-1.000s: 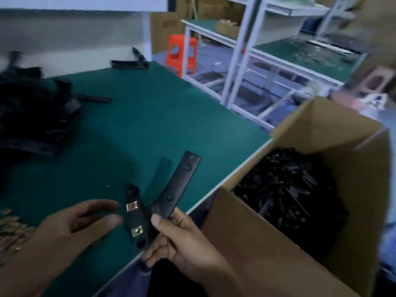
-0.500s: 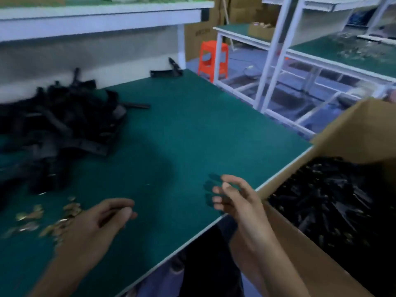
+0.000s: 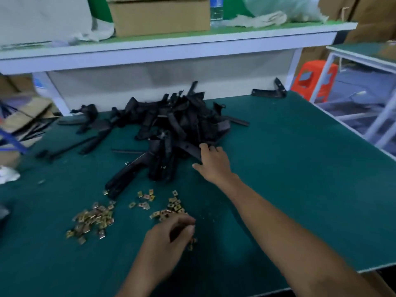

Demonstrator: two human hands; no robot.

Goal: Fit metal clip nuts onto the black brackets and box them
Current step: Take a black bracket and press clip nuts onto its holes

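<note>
A heap of black brackets (image 3: 175, 123) lies at the back middle of the green bench (image 3: 289, 168). Brass-coloured clip nuts (image 3: 94, 219) are scattered in front of it, with a second cluster (image 3: 171, 209) nearer my hands. My right hand (image 3: 214, 163) reaches to the heap's right edge. Its fingers are spread and rest on the end of one black bracket (image 3: 189, 148). My left hand (image 3: 169, 239) hovers low over the nearer nuts with fingers bunched together, and a clip nut (image 3: 190, 246) shows at its fingertips. The packing box is out of view.
A lone bracket (image 3: 267, 93) lies at the bench's back right corner. A white shelf (image 3: 171, 50) overhangs the back and carries a cardboard box (image 3: 158, 16). An orange stool (image 3: 310, 82) stands beyond the right edge. Boxes and straps sit at the left.
The fitted bracket left my right hand near the box. My view swung left to the heap; my right hand reached to the brackets and my left hand moved onto the nuts.
</note>
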